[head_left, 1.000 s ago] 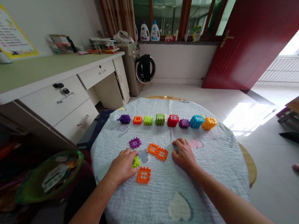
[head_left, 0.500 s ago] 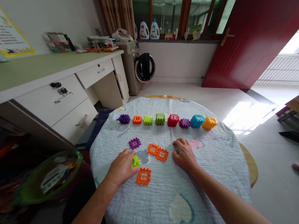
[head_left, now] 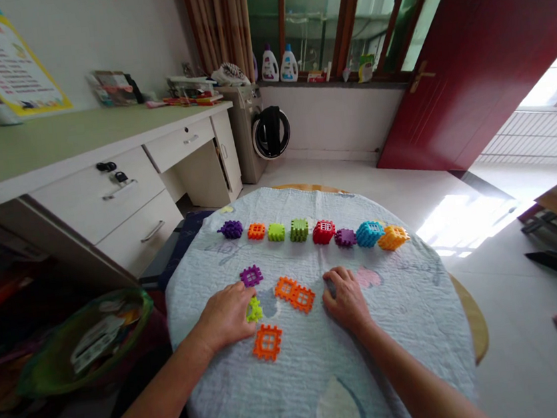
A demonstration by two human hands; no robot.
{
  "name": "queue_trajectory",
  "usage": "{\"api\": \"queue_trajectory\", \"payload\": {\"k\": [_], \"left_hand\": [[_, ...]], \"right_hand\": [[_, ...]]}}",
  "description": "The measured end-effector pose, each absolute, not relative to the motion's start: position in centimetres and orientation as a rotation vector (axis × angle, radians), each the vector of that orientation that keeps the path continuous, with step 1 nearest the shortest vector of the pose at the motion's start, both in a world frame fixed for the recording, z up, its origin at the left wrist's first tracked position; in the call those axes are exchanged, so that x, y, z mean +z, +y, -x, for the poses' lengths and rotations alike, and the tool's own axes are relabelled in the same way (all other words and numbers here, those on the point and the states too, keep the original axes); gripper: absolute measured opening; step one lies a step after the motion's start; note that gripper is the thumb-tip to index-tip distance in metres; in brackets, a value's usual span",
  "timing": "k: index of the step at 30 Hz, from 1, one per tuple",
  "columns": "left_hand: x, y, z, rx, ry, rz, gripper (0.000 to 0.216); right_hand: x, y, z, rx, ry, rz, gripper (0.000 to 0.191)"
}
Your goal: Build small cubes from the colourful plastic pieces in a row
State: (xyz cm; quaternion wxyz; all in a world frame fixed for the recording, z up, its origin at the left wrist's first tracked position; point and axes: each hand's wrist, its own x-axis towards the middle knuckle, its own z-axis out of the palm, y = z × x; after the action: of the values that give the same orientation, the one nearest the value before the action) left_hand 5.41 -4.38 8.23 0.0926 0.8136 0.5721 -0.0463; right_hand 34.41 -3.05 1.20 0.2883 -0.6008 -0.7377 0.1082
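My left hand (head_left: 227,314) is curled around a lime-green notched plastic piece (head_left: 254,310), thumb and fingers on either side (firmness of hold: I cannot tell). Just beside it, nearer me, lies an orange square plastic window tile (head_left: 267,342); just beyond, a purple square plastic window tile (head_left: 251,276). Between my hands lie two orange plastic window tiles (head_left: 294,294), edges meeting. My right hand (head_left: 346,297) rests on the pale-blue patterned cloth (head_left: 280,397), fingers loosely bent, thumb apart. Farther out, a row of multicoloured notched plastic blocks (head_left: 299,229) crosses the cloth, dark purple to yellow.
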Motion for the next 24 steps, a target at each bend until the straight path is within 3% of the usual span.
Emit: {"api": "queue_trajectory", "payload": {"k": [9, 15, 24], "left_hand": [[12.3, 6.8, -8.1, 0.029, 1.66, -2.564, 0.048], [11.6, 13.8, -10.0, -0.125, 1.669, -2.551, 0.059], [9.8, 17.2, -10.6, -0.204, 1.538, -2.629, 0.059]], "right_hand": [[1.4, -3.2, -34.3, 0.31, -1.948, 1.597, 0.026], [1.6, -3.3, -34.2, 0.314, -1.937, 1.602, 0.027], [1.7, -3.1, -34.1, 0.32, -1.922, 1.628, 0.027]]}}
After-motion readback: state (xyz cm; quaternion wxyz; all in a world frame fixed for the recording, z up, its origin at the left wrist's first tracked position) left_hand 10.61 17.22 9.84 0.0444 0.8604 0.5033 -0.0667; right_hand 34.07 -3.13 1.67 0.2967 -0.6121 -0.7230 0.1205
